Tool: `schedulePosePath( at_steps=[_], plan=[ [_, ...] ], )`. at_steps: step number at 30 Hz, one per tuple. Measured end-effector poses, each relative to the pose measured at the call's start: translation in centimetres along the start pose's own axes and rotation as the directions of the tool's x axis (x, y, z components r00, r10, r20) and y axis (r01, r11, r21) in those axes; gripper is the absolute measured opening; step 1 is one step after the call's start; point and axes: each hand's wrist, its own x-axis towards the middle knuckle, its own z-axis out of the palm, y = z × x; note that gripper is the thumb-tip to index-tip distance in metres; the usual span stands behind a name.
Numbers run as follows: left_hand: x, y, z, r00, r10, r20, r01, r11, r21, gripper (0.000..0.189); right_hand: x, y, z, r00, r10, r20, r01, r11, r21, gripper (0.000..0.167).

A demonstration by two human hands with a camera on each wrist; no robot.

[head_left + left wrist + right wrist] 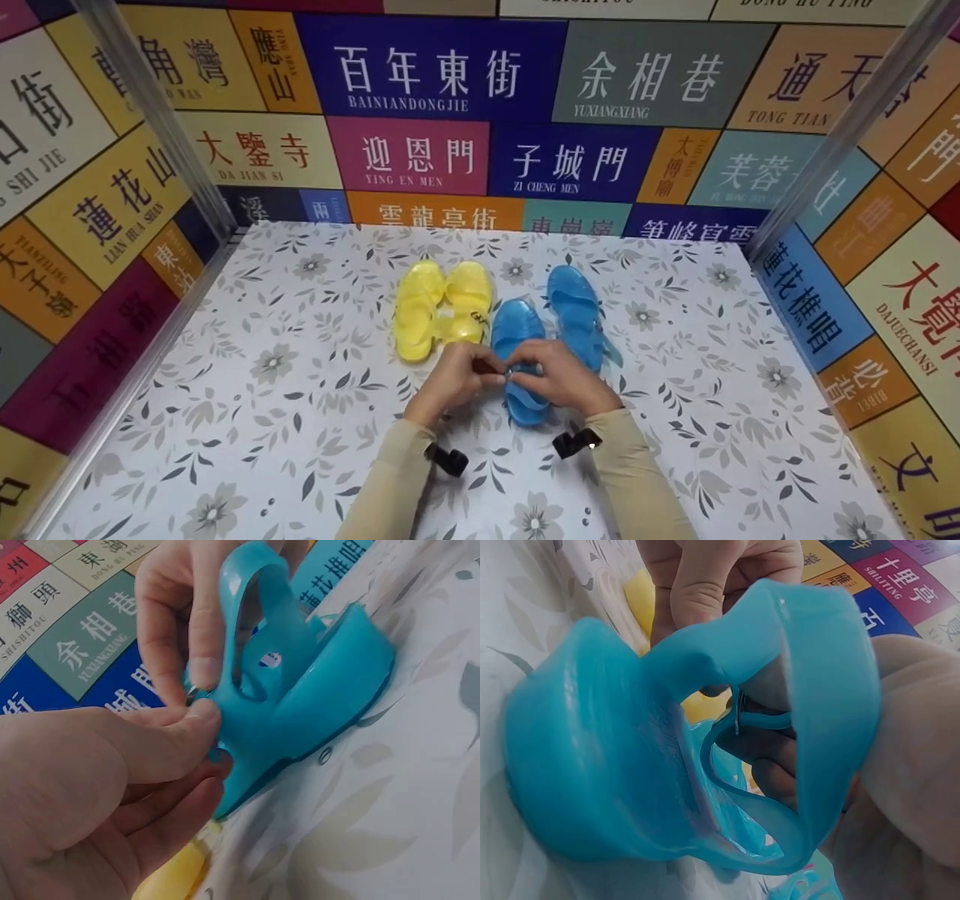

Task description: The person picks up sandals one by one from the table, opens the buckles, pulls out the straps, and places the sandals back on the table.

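One blue jelly sandal (517,322) stands on the floral-patterned tabletop between both hands, its toe pointing away. At its side, my left hand (456,379) pinches the strap end between thumb and fingertips. Opposite it, my right hand (559,371) holds the ankle strap (829,690) with curled fingers close to the same spot. A small metal buckle (739,711) shows inside the strap loop in the right wrist view, with a thin blue strap running by it. The fingers partly hide the fastening. To the right lies the other blue sandal (576,307).
A pair of yellow jelly sandals (420,300) lies side by side just left of the blue one, close to my left hand. Colourful sign-patterned panels (420,67) wall the table at the back and sides. Clear corner posts (847,135) stand at the back corners.
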Motion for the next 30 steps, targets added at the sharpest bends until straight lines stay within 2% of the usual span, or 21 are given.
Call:
schedulePosePath(
  at_steps=[5,12,18,21,25,30],
  plan=[
    [-0.1,0.0,-0.1,1.000,-0.018,-0.007,0.018,1.000,-0.018,0.009,0.0,0.0,0.0,1.000,-0.001,0.000,0.001,1.000,-0.010,0.017],
    [-0.1,0.2,0.7,0.996,0.039,-0.074,-0.039,0.999,0.006,0.008,-0.2,-0.1,0.0,1.000,0.025,0.000,-0.025,1.000,-0.009,0.016],
    [-0.2,0.6,0.9,0.993,0.054,-0.106,-0.051,0.998,0.030,0.009,-0.2,-0.1,0.0,1.000,-0.020,-0.014,0.019,1.000,-0.014,0.015],
    [-0.2,0.8,1.0,0.993,0.062,-0.101,-0.058,0.997,0.048,0.010,-0.2,-0.1,0.0,0.999,-0.040,-0.010,0.040,0.999,-0.018,0.014],
    [0.0,1.0,0.8,0.995,0.057,-0.082,-0.052,0.997,0.064,0.011,-0.2,-0.2,0.0,1.000,-0.029,-0.007,0.028,0.999,-0.027,0.014],
    [0.0,0.8,0.2,0.999,0.016,-0.036,-0.015,0.999,0.037,0.009,0.1,-0.3,0.0,1.000,-0.005,-0.012,0.005,1.000,-0.021,0.015]
  ],
)
